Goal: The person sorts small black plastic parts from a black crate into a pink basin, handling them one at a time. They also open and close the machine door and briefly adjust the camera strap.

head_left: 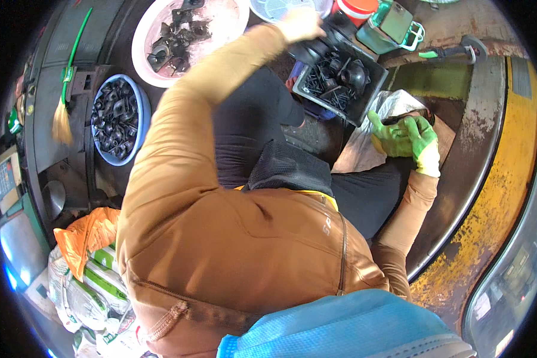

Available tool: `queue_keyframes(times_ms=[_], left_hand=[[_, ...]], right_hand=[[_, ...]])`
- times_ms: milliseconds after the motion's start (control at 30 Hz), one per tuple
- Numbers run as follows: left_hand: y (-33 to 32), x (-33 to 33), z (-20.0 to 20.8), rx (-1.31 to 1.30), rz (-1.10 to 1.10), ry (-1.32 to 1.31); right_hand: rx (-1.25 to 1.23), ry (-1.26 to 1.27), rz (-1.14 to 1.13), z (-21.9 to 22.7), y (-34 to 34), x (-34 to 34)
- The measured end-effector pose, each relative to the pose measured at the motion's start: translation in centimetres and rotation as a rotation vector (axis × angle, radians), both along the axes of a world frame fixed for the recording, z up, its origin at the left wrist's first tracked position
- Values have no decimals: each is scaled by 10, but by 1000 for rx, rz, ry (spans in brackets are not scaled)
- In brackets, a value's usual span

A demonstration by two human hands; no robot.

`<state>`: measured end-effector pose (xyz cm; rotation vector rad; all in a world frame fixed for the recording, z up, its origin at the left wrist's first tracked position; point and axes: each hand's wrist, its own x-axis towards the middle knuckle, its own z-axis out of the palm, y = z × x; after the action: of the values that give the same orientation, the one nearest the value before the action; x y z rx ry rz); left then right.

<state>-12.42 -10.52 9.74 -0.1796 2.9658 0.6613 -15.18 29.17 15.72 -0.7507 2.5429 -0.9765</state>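
My left hand [301, 25] is stretched far forward, smeared by motion, over black plastic pieces [310, 51] at the back edge of a dark square bin [359, 117]. Whether it grips any of them cannot be made out. In the bin lie thin black sticks [335, 97] and a rounded black moulded part [355, 74]. My right hand [409, 140], in a green and yellow glove, is closed with curled fingers above my right leg. A dark object [395, 120] shows behind its fingers, too covered to name. Under it lies a pale crumpled sheet [359, 149].
Far left stands a pink basin [142, 45] of dark parts, with a blue basket [142, 122] of black parts nearer. Behind the bin are a white basin [274, 8], red-lidded container [359, 7] and green box [383, 36]. A curved blade [474, 49] lies right; sacks [92, 292] sit left.
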Motion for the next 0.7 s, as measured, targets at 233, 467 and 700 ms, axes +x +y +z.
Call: queue_keyframes(times_ms=[233,467,700], left_hand=[[39,-7,-32,80,78,-200],[-143,61,-56,-168,615,42],[-258,132,-148,-271,1038,-392]], right_hand=[[185,242,153,-8,5,2],[68,-123,-50,5,1,2],[114,-255,-121,-3,-1,-10]])
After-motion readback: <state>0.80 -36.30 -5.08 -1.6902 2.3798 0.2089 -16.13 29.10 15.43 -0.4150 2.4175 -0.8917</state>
